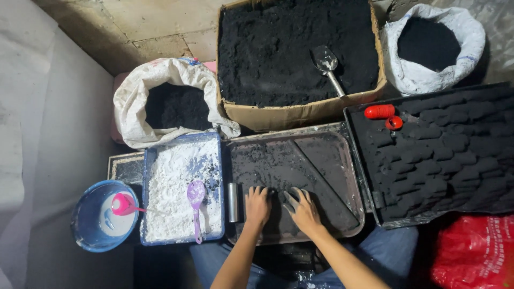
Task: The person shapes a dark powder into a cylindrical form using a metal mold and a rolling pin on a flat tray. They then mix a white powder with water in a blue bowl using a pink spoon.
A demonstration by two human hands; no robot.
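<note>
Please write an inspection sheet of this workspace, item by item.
Surface: dark tray smeared with black powder.
Job's things: left hand and right hand press a black lump on the tray.
Clutter: metal cylinder; blue tray of white powder with purple scoop; blue bucket; red rollers.
Grips: both hands bare, blackened.
Cables: nothing seen.
Surroundings: cardboard box of black powder with metal scoop; two sacks; moulded black pieces on a board.

Both forearms are running off the bottom edge, so the person's body is staying out of sight. The left hand [257, 205] is covering whatever it is pressing on the dark tray [321, 155]; whether it is gripping anything is impossible to tell. The red bag [474, 251] is being cut by the corner. The cardboard box [300, 115] is losing its far end at the top edge.
</note>
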